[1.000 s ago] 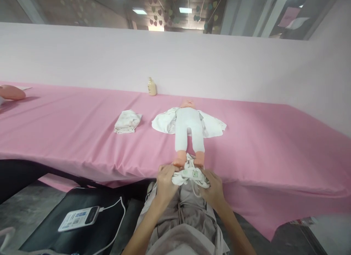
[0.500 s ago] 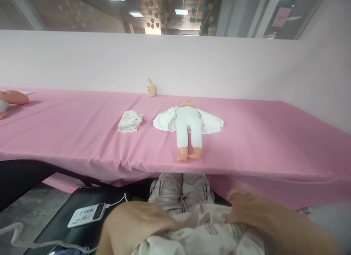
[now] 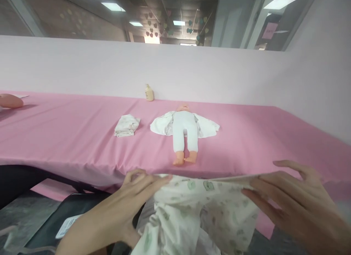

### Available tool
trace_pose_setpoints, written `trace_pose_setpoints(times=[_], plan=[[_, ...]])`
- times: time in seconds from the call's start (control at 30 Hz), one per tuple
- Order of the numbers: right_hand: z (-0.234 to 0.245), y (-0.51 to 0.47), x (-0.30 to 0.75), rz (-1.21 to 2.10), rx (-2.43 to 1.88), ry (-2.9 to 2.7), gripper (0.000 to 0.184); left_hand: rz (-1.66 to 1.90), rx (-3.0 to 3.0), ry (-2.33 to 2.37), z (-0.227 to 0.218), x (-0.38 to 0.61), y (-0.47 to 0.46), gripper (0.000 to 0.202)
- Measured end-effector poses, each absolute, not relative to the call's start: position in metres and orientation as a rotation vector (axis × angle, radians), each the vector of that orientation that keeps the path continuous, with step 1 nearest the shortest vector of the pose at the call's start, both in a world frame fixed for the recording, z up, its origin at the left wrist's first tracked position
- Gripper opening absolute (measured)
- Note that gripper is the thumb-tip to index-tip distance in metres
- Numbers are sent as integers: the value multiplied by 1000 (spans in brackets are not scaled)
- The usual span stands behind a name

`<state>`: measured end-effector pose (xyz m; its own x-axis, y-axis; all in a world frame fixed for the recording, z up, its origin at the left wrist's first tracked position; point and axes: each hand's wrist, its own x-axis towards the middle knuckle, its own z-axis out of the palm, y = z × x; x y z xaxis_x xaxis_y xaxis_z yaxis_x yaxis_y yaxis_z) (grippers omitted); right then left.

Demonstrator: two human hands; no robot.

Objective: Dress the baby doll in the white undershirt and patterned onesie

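Observation:
A soft white garment with a green print (image 3: 186, 196) is stretched between my hands above my lap, its top edge drawn nearly straight. My left hand (image 3: 137, 200) grips the left end of that edge, thumb partly hidden by cloth. At the right end my right hand (image 3: 290, 200) pinches the fabric, its index finger raised apart from the others. Below, the garment hangs in loose folds, so its full shape is hidden. Beyond it a baby doll (image 3: 185, 128) in a white body suit lies on its back, feet toward me, on a spread white shirt (image 3: 161, 124).
Folded pale cloth (image 3: 127, 125) lies left of the doll on the pink-covered table (image 3: 82, 138). A yellowish pump bottle (image 3: 149, 93) stands against the wall. Part of another doll (image 3: 11, 101) shows at far left. Beside me, a black chair (image 3: 46, 229) carries a white device (image 3: 67, 225).
Both hands have risen from my lap and moved apart, lifting the printed garment and pulling its edge taut. The view has shifted slightly.

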<state>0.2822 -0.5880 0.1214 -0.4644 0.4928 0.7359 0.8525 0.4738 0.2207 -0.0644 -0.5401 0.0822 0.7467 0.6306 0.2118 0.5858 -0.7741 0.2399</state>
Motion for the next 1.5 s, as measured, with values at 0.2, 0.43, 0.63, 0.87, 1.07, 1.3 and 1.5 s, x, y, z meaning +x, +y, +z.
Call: trace_pose_setpoints(times=[0.2,0.43,0.63,0.87,1.07,1.3,1.5], plan=[[132,-550,288,-1214,-967,-2117,5,422,2703,1081,97,-61,-520,98],[132,-536,280,-1264,-961,-2009,9,920,2708,1149,101,-53,-500,55],[128,-537,280,-1322,-974,-1993,9,1252,2672,1215,96,-32,-498,25],[126,-536,274,-1372,-888,-1997,12,989,2595,1135,81,-27,-496,36],[128,-534,270,-1416,-836,-1950,12,1300,2655,978,74,-23,-498,19],[129,-536,270,-1393,-766,-1965,19,1156,2771,1020,77,-28,-504,12],[127,-535,273,-1452,-741,-1963,24,1425,3095,1311,74,-34,-504,13]])
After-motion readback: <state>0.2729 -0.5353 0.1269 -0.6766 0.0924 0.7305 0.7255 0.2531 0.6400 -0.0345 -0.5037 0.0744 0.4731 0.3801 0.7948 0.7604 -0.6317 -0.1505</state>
